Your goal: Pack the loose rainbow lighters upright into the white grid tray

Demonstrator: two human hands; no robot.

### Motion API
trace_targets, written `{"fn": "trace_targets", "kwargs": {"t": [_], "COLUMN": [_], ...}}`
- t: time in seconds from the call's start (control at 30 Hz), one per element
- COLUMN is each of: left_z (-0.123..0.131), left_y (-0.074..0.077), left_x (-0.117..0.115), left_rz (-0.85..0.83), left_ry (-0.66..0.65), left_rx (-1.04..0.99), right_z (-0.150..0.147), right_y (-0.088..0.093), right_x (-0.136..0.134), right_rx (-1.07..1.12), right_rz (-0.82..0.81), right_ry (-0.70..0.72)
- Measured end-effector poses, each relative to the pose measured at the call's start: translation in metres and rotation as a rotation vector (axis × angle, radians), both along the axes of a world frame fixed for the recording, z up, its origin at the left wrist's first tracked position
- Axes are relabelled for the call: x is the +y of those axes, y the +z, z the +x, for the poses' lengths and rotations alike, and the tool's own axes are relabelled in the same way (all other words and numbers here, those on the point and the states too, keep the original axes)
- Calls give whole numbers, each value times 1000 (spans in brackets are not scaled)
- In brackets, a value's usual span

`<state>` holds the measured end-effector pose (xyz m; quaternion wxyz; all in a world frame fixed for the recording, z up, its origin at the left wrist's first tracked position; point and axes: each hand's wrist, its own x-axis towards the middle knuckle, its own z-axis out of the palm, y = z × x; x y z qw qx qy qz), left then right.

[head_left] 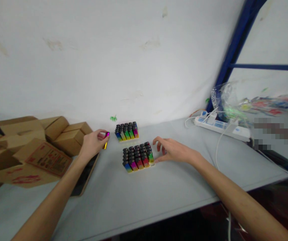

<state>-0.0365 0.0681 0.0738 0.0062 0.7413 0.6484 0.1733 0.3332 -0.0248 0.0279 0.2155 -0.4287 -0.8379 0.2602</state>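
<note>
Between the thumb and fingers of my left hand (93, 142) is a shiny lighter (106, 140), purple at one end and yellow at the other. My right hand (171, 150) is open, its fingers apart and curved beside the right side of the front tray of lighters (138, 161). The thumb is close to that tray's right corner; whether it touches I cannot tell. Colourful lighters with black tops stand upright there in rows. Behind it, nearer the wall, stands a second tray of similar lighters (126, 132), with my left hand to its left.
Open cardboard boxes (43, 150) crowd the table's left side. A dark flat device with a tan edge (84, 179) lies under my left forearm. At right are a white power strip (221, 129) with cables, clear plastic wrapping (224, 95) and a blue metal frame (230, 53).
</note>
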Motion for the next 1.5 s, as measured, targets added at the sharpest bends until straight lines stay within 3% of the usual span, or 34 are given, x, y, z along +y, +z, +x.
{"fn": "trace_targets", "kwargs": {"t": [0.07, 0.13, 0.27, 0.37, 0.43, 0.57, 0.73, 0.83, 1.03, 1.3, 1.5], "left_z": [7, 19, 53, 76, 89, 107, 120, 124, 130, 136, 139], "left_y": [12, 25, 45, 47, 43, 32, 24, 20, 13, 3, -6], "left_x": [-16, -37, -83, -108, -116, -121, -119, -118, -114, -114, -114], "left_rz": [78, 127, 48, -70, -145, -209, -218, -279, -20, 105, 177], "left_ry": [-11, -116, -348, -479, -551, -616, -631, -662, -668, -607, -587], "left_rx": [-197, -468, -757, -862, -922, -985, -977, -947, -789, -752, -854], "right_z": [3, 4, -3, -14, -21, -30, -34, -39, -47, -51, -52], "right_y": [3, 9, 19, 21, 18, 12, 16, 20, 10, 14, 19], "right_x": [0, -1, -8, -15, -19, -22, -27, -29, -25, -29, -31], "right_rx": [1, 27, 269, 470, 580, 732, 738, 821, 973, 1109, 1118], "right_rz": [10, 35, 142, 153, 68, -188, -353, -520, -626, -863, -946], "right_ry": [-15, -30, -67, -65, -16, 131, 145, 247, 321, 330, 317]}}
